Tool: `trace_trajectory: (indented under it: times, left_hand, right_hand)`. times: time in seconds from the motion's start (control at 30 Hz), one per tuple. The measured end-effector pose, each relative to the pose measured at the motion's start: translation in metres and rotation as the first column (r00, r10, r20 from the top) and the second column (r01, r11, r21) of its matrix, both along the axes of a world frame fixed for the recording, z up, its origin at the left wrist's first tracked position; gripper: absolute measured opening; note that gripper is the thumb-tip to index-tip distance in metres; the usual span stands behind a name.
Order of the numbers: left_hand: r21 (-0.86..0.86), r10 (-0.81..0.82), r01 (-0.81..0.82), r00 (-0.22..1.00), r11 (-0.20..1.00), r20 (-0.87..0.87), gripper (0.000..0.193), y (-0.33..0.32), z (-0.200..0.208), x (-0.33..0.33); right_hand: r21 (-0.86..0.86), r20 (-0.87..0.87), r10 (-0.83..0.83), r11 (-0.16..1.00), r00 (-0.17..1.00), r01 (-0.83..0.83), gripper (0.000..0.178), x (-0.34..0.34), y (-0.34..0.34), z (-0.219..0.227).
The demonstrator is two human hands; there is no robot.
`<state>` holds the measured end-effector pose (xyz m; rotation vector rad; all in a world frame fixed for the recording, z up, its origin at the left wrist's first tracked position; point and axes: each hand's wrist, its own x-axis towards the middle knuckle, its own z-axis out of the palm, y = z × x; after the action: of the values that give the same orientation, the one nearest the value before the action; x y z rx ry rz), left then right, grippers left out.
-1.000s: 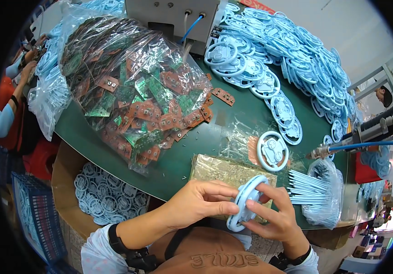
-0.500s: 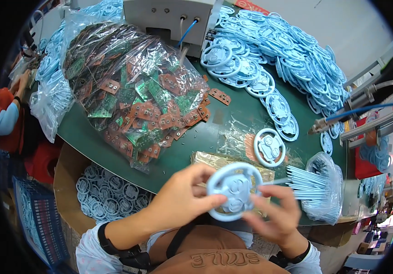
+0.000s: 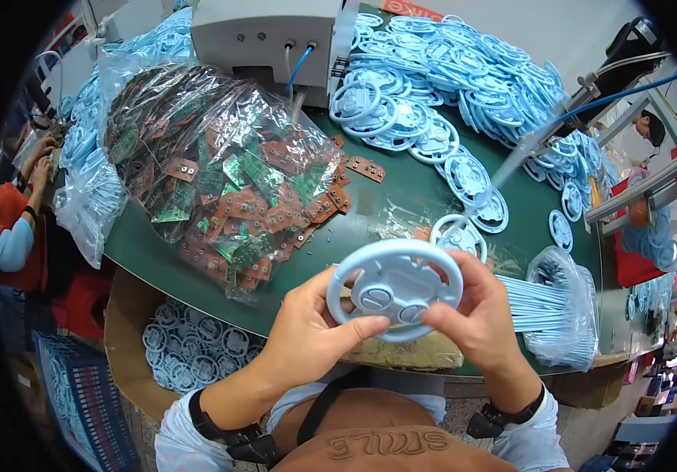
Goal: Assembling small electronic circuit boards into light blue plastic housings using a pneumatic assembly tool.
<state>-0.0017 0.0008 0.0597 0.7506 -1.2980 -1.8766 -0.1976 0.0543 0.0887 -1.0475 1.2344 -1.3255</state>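
Just above the table's near edge, a light-blue plastic toy steering wheel (image 3: 389, 277) is held up between both hands. My left hand (image 3: 307, 326) grips its left rim, with the thumb on the lower hub. My right hand (image 3: 480, 318) closes round the right side, its thumb pressing near one of the two round bosses. Under the hands lies a yellowish wrapped block (image 3: 417, 352). Beyond the held wheel, a second toy steering wheel (image 3: 462, 234) rests on the table, partly hidden by it.
A clear bag of circuit boards (image 3: 228, 173) spreads over the left of the green table (image 3: 354, 220). Wheels form a heap (image 3: 464, 71) behind; a grey machine (image 3: 267, 31) stands beside it. At right are bagged blue rods (image 3: 558, 315) and a metal arm (image 3: 547, 134). Another person (image 3: 20, 220) sits left.
My right hand has moved from loose, blurred fingers to a firm hold on the wheel's right side. The wheel has been turned and tilted, and raised slightly. The whole view has shifted a little.
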Motion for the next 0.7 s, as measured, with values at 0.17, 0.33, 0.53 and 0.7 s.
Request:
trace_trajectory:
  times: [0.17, 0.33, 0.53, 0.7]
  left_hand:
    - [-0.049, 0.111, -0.114, 0.992, 0.992, -0.051, 0.053, -0.001, 0.004, -0.005]
    - [-0.053, 0.086, -0.086, 0.996, 0.995, 0.000, 0.046, -0.001, 0.001, -0.008]
    - [-0.080, 0.014, -0.012, 1.000, 0.997, 0.027, 0.043, 0.002, -0.009, -0.002]
    - [-0.080, -0.110, 0.126, 0.978, 0.989, 0.175, 0.046, -0.005, -0.015, -0.004]
  right_hand:
    - [0.132, -0.135, 0.166, 0.980, 0.977, -0.148, 0.034, 0.003, 0.020, -0.013]
    - [0.163, -0.083, 0.136, 0.979, 0.987, -0.122, 0.032, 0.000, 0.019, -0.028]
    - [-0.101, -0.207, 0.121, 0.984, 0.971, -0.145, 0.034, -0.016, 0.002, 0.008]
    - [-0.105, -0.557, 0.072, 0.982, 0.827, -0.157, 0.029, -0.020, 0.011, 0.015]
